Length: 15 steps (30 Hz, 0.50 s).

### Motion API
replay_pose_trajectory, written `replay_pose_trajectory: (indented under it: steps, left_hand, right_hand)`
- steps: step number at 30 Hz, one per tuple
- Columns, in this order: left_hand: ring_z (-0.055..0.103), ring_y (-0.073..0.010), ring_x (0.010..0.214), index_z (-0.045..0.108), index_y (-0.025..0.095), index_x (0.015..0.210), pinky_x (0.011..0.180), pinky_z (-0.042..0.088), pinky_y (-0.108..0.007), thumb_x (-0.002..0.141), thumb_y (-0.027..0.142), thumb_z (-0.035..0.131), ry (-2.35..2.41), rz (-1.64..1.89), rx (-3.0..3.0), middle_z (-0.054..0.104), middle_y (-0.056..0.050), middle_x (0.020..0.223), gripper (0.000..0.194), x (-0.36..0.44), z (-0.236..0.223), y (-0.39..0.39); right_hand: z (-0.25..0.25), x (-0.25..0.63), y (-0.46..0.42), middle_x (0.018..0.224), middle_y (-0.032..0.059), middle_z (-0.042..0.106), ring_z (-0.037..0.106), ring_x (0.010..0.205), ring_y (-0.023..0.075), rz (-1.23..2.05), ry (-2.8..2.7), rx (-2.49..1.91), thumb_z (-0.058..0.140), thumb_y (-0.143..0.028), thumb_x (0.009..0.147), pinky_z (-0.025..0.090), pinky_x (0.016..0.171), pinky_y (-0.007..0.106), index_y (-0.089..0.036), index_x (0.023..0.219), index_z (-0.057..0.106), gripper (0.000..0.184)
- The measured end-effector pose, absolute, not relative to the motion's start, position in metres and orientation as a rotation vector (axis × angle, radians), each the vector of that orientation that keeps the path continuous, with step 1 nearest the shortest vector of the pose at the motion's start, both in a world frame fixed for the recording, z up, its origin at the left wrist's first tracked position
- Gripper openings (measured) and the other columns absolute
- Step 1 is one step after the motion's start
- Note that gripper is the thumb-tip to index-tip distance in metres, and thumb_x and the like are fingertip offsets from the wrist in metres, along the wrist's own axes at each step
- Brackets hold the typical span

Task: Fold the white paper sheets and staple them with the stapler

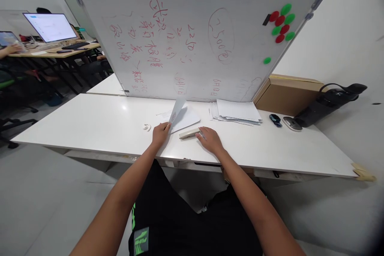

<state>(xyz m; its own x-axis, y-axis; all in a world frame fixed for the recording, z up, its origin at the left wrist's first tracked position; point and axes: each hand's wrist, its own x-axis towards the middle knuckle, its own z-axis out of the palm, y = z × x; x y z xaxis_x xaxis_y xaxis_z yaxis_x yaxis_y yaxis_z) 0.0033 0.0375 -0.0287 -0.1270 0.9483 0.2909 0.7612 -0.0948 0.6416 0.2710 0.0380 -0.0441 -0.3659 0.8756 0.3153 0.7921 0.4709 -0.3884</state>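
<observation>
My left hand [161,133] pinches the near edge of some white paper sheets [177,113], which stand tilted up from the desk and carry print. Beneath and behind them, more white paper [189,118] lies flat. Close by on the right, my right hand [211,140] is closed around the right end of a beige stapler [189,133], which rests low at the desktop and points left. A small white curled object [147,127], its kind unclear, lies left of my left hand.
A whiteboard [198,48] with red writing and round magnets stands along the back of the white desk [99,124]. To the right are a paper stack [238,111], a watch [275,120], a mouse [292,123], a black bottle [325,104] and a cardboard box [289,94].
</observation>
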Motion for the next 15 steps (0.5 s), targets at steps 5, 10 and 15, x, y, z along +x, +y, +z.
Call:
replay_pose_trajectory:
  steps: [5, 10, 15]
  left_hand:
    - [0.064, -0.0211, 0.095, 0.072, 0.025, 0.096, 0.087, 0.045, -0.030, 0.092, 0.043, 0.043, 1.925, 1.054, 1.873, 0.073, 0.001, 0.100, 0.035, 0.003, -0.029, 0.037]
    - [0.064, -0.0215, 0.100, 0.072, 0.025, 0.094, 0.088, 0.046, -0.030, 0.091, 0.040, 0.045, 1.924, 1.026, 1.950, 0.072, 0.000, 0.104, 0.031, 0.001, -0.033, 0.038]
    - [0.062, -0.0218, 0.104, 0.072, 0.023, 0.095, 0.094, 0.044, -0.034, 0.091, 0.035, 0.047, 1.965, 1.075, 2.153, 0.071, -0.004, 0.105, 0.028, 0.002, -0.022, 0.036]
  right_hand:
    - [-0.045, 0.271, 0.039, 0.126, 0.0106, 0.059, 0.052, 0.118, 0.0245, 0.252, -2.223, -1.386, 0.036, -0.049, 0.094, 0.037, 0.102, 0.038, -0.015, 0.122, 0.059, 0.050]
    - [-0.043, 0.274, 0.040, 0.122, 0.0075, 0.063, 0.056, 0.113, 0.0229, 0.426, -2.071, -1.388, 0.038, -0.049, 0.093, 0.039, 0.098, 0.036, -0.019, 0.119, 0.062, 0.047]
    - [-0.045, 0.276, 0.042, 0.116, 0.0054, 0.066, 0.057, 0.111, 0.0224, 0.659, -1.813, -1.329, 0.042, -0.057, 0.089, 0.039, 0.099, 0.037, -0.023, 0.110, 0.067, 0.047]
